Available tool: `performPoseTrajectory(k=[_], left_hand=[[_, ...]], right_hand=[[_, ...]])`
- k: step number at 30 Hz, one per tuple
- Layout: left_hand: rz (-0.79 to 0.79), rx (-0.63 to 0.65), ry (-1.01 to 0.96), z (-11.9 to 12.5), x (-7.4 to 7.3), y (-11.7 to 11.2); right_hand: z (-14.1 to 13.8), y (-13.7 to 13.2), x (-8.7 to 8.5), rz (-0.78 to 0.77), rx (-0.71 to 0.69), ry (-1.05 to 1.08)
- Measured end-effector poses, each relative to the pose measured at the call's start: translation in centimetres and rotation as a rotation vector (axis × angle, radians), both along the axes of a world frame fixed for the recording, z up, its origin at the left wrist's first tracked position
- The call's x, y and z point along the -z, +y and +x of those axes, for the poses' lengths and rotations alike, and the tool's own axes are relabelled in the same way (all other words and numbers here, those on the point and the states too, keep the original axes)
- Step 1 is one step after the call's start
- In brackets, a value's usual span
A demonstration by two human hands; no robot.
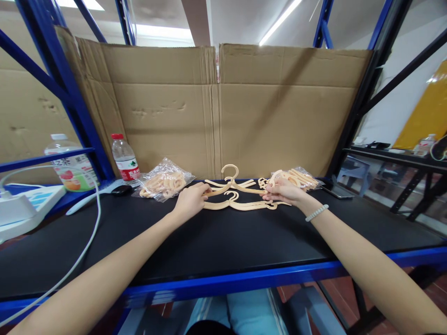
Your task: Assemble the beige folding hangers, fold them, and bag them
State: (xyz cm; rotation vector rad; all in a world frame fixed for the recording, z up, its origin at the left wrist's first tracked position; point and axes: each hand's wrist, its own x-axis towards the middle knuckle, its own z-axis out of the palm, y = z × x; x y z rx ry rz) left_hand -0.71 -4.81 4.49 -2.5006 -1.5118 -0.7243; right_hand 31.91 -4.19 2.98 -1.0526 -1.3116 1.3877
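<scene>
Two cream plastic hangers lie on the black shelf top (223, 237), one behind the other. My left hand (191, 199) is closed on the left end of the rear hanger (231, 184). My right hand (283, 190), with a bead bracelet at the wrist, pinches that hanger's right end. The front hanger (240, 204) rests flat between my hands. A clear bag of cream rings (164, 182) sits to the left of my left hand. Another clear bag of cream hanger parts (296, 177) lies just behind my right hand.
A cardboard sheet (223, 107) stands behind the shelf. A red-capped water bottle (125, 158), a larger drink bottle (70, 165) and a white power strip (21, 207) with a cable are at the left. A dark phone (335, 190) lies at the right. Blue rack posts flank the shelf.
</scene>
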Motion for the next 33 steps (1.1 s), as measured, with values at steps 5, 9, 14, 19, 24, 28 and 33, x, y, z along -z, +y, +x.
performPoseTrajectory(k=[5, 9, 14, 19, 24, 28, 33], left_hand=[[0.001, 0.0, -0.013, -0.1, 0.1, 0.1], [-0.001, -0.026, 0.005, 0.1, 0.0, -0.1], [-0.008, -0.045, 0.016, 0.0, -0.1, -0.1], [-0.023, -0.052, 0.024, -0.1, 0.1, 0.2], [-0.029, -0.031, 0.024, 0.0, 0.2, 0.2], [-0.024, -0.035, 0.038, -0.1, 0.1, 0.2], [-0.049, -0.081, 0.051, -0.4, -0.5, 0.2]], right_hand=[[-0.5, 0.0, 0.0, 0.065, 0.041, -0.005], [-0.8, -0.1, 0.0, 0.106, 0.056, -0.009], [-1.2, -0.4, -0.3, 0.14, 0.081, 0.016], [-1.5, -0.4, -0.4, 0.192, 0.14, -0.033], [-1.4, 0.1, 0.2, 0.236, 0.171, -0.035], [-1.2, 0.2, 0.3, 0.291, 0.166, 0.018], [-0.1, 0.1, -0.5, 0.348, 0.164, 0.21]])
